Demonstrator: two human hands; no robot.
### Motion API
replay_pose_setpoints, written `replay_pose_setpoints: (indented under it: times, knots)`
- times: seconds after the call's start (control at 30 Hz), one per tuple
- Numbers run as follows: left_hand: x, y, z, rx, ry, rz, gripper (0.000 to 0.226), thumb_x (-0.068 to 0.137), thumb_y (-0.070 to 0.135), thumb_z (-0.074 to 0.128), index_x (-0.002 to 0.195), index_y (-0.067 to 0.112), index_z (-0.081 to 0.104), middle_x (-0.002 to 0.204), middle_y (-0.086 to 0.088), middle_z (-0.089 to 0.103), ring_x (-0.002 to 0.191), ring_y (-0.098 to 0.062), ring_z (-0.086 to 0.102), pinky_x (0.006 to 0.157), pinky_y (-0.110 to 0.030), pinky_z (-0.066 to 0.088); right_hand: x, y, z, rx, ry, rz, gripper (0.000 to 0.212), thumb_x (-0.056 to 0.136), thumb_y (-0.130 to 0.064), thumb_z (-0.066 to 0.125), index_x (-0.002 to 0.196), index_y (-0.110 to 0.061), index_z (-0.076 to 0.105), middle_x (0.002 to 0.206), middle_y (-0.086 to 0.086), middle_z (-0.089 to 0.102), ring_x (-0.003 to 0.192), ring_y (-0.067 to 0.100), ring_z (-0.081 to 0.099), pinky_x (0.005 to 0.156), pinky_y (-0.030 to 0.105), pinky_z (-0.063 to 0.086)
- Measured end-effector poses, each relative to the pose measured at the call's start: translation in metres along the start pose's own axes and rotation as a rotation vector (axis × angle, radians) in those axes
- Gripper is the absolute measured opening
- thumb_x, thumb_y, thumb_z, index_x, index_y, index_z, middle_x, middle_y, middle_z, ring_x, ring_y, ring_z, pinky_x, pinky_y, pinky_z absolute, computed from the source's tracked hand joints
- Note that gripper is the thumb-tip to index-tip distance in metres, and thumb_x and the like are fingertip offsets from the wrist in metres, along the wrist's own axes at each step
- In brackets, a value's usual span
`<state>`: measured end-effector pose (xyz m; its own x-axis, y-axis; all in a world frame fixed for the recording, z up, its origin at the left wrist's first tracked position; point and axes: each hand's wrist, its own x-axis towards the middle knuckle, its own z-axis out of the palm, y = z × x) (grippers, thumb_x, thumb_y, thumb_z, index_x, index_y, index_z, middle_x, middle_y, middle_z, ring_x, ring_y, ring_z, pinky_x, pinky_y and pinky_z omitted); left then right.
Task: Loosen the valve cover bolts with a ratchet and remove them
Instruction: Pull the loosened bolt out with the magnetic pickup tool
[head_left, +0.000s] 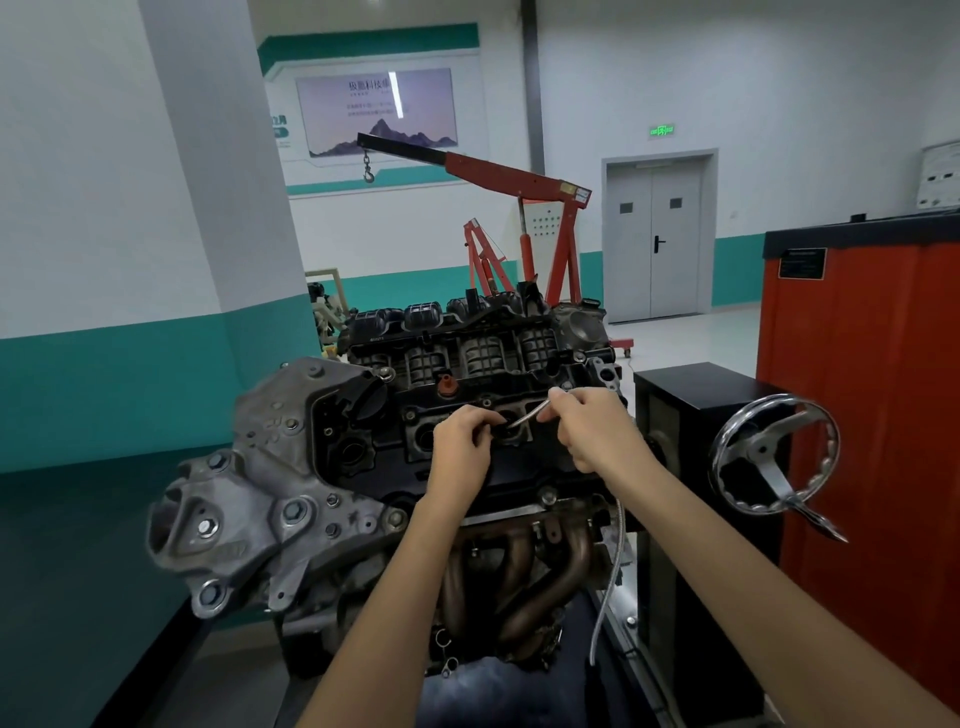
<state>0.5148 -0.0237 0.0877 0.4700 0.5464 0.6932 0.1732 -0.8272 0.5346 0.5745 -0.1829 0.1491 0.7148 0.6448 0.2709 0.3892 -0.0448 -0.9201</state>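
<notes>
Steel, slim and chromed, is what I feel: the ratchet (525, 415) is a thin bright bar, light for its stiffness, and slick enough that I judge oily fingers would slide along it. My right hand (592, 426) pinches the far end of the handle between thumb and curled fingers, out at two o'clock from the head, where the leverage is best. My left hand (460, 447), at nine o'clock of the head, curls its fingertips round the head to keep the socket seated; the bolt under it is hidden by my fingers. The tool stands over the middle of the valve cover (519, 470), a black moulded piece, ribbed and dusty. It is probably plastic, so I would keep the pull flat and never lever against it. Another valve cover bolt (487, 402) shows at eleven o'clock of the ratchet head. It is small, metal-headed, and I reckon easy to drop into a recess once free, so each should come out by the fingertips. At six o'clock below the cover the exhaust manifold (519, 566) runs in rusty brown tubes. At nine o'clock sits a rough grey cast-aluminium bracket (270, 467), and at three o'clock a polished handwheel (774, 457) gleams.
</notes>
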Motion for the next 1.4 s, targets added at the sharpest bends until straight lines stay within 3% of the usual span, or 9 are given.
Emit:
replay_pose_setpoints:
  times: [0.13, 0.3, 0.5, 0.67, 0.93, 1.07, 1.13, 1.27, 1.4]
  knots:
    - [-0.005, 0.001, -0.003, -0.006, 0.063, -0.027, 0.027, 0.089, -0.011, 0.053, 0.095, 0.006, 0.074, 0.098, -0.002, 0.068, 0.089, -0.007, 0.058, 0.078, 0.000, 0.039, -0.003, 0.001, -0.008, -0.032, 0.071, -0.026, 0.043, 0.101, -0.022, 0.044, 0.062, -0.016, 0.063, 0.047, -0.002, 0.041, 0.042, 0.012, 0.035, 0.046, 0.025, 0.028]
    - [-0.009, 0.002, -0.007, -0.015, 0.073, -0.074, 0.030, 0.086, -0.014, 0.052, 0.093, 0.006, 0.072, 0.096, -0.003, 0.067, 0.083, -0.006, 0.056, 0.076, 0.000, 0.039, -0.010, -0.002, -0.016, -0.048, 0.108, -0.065, 0.041, 0.099, -0.022, 0.048, 0.061, -0.019, 0.063, 0.042, -0.004, 0.040, 0.038, 0.012, 0.034, 0.047, 0.029, 0.030]
    - [-0.007, 0.004, -0.008, -0.006, 0.071, -0.080, 0.027, 0.084, -0.013, 0.054, 0.093, 0.006, 0.072, 0.093, -0.004, 0.066, 0.079, -0.009, 0.057, 0.074, -0.006, 0.042, -0.021, -0.009, -0.029, 0.088, 0.091, -0.073, 0.038, 0.100, -0.020, 0.047, 0.067, -0.011, 0.063, 0.035, -0.009, 0.036, 0.028, 0.005, 0.029, 0.032, 0.017, 0.025]
    - [-0.006, 0.007, -0.005, -0.009, 0.045, -0.069, 0.021, 0.084, -0.005, 0.065, 0.101, 0.006, 0.070, 0.097, -0.005, 0.065, 0.084, -0.016, 0.059, 0.084, -0.025, 0.050, -0.029, -0.017, -0.040, 0.131, 0.093, -0.103, 0.039, 0.100, -0.022, 0.048, 0.066, -0.010, 0.062, 0.036, -0.008, 0.036, 0.029, 0.007, 0.027, 0.032, 0.019, 0.023]
    - [0.006, 0.018, 0.009, -0.112, 0.015, -0.083, 0.025, 0.086, 0.017, 0.074, 0.109, 0.010, 0.067, 0.104, 0.004, 0.059, 0.094, -0.007, 0.055, 0.079, -0.008, 0.039, -0.043, -0.024, -0.060, 0.244, 0.077, -0.117, 0.038, 0.100, -0.019, 0.048, 0.067, -0.008, 0.062, 0.037, -0.007, 0.035, 0.029, 0.006, 0.025, 0.030, 0.017, 0.020]
    - [0.004, 0.028, 0.021, -0.222, -0.031, -0.086, 0.014, 0.096, 0.021, 0.062, 0.107, 0.013, 0.062, 0.092, 0.001, 0.063, 0.081, -0.005, 0.056, 0.068, -0.005, 0.041, -0.052, -0.025, -0.072, 0.337, 0.051, -0.137, 0.037, 0.101, -0.016, 0.045, 0.069, -0.003, 0.060, 0.036, -0.007, 0.032, 0.027, 0.006, 0.023, 0.030, 0.015, 0.018]
    - [0.003, 0.034, 0.026, -0.280, -0.058, -0.087, 0.013, 0.101, 0.022, 0.053, 0.096, 0.011, 0.058, 0.082, -0.001, 0.063, 0.067, -0.001, 0.053, 0.061, -0.010, 0.041, -0.057, -0.025, -0.078, 0.357, 0.055, -0.155, 0.037, 0.101, -0.014, 0.044, 0.069, -0.003, 0.059, 0.036, -0.007, 0.032, 0.026, 0.006, 0.023, 0.030, 0.014, 0.018]
    - [0.005, 0.039, 0.031, -0.365, -0.024, -0.295, 0.032, 0.105, 0.029, 0.040, 0.090, 0.004, 0.055, 0.071, -0.003, 0.057, 0.060, -0.010, 0.051, 0.058, -0.020, 0.042, -0.067, -0.026, -0.088, 0.375, 0.093, -0.223, 0.035, 0.101, -0.015, 0.047, 0.070, -0.003, 0.060, 0.039, -0.005, 0.033, 0.031, 0.008, 0.023, 0.033, 0.016, 0.019]
    - [0.003, 0.025, 0.017, -0.504, -0.008, -0.469, 0.028, 0.105, 0.030, 0.039, 0.091, 0.012, 0.056, 0.075, -0.002, 0.061, 0.058, -0.012, 0.055, 0.063, -0.027, 0.049, -0.070, -0.029, -0.101, 0.444, 0.120, -0.297, 0.036, 0.101, -0.017, 0.046, 0.070, -0.006, 0.060, 0.041, -0.006, 0.032, 0.033, 0.009, 0.023, 0.035, 0.017, 0.020]
